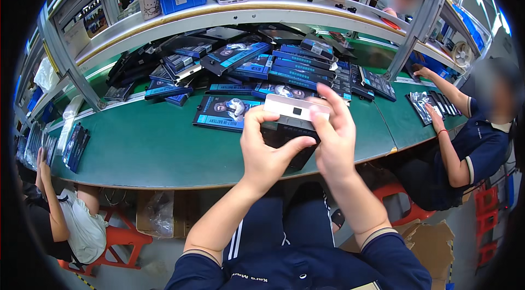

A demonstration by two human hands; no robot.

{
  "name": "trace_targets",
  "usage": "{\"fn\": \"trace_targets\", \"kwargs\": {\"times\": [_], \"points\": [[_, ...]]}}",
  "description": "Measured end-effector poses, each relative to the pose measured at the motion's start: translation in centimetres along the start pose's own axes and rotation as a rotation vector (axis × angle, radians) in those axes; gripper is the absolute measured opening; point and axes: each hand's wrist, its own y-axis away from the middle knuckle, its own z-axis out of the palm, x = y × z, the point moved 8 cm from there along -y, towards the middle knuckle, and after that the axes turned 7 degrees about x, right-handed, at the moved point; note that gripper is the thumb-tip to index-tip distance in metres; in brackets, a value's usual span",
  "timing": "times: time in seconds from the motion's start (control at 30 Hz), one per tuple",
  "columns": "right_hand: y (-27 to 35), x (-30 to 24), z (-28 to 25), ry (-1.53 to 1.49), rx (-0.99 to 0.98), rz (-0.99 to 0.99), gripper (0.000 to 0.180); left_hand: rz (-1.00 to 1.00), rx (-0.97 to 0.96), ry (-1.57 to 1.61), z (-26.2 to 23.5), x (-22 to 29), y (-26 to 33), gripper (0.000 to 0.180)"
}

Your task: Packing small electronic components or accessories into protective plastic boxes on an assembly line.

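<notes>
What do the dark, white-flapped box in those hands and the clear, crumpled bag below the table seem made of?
The dark, white-flapped box looks like smooth, thin cardboard, with a creased, folded flap. The clear, crumpled bag is probably thin plastic film: see-through, wrinkled, glossy highlights.

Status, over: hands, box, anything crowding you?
Left hand gripping black box. Right hand at its white flap. Piled boxes crowding the green table just beyond.

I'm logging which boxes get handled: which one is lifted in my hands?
The black box with a white panel, between your left hand and right hand; the piled boxes beyond rest on the table.
</notes>
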Motion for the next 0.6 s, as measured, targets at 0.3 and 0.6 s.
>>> {"fn": "trace_targets", "kwargs": {"times": [0.3,0.6], "points": [[0.0,0.1,-0.1,-0.014,0.003,-0.266,0.017,-0.260,0.083,0.257,0.0,-1.3,-2.2,0.025],[1.8,2.3,-1.0,0.034,-0.193,-0.304,0.045,-0.319,-0.276,0.525,-0.5,-1.0,-1.0,0.075]]}}
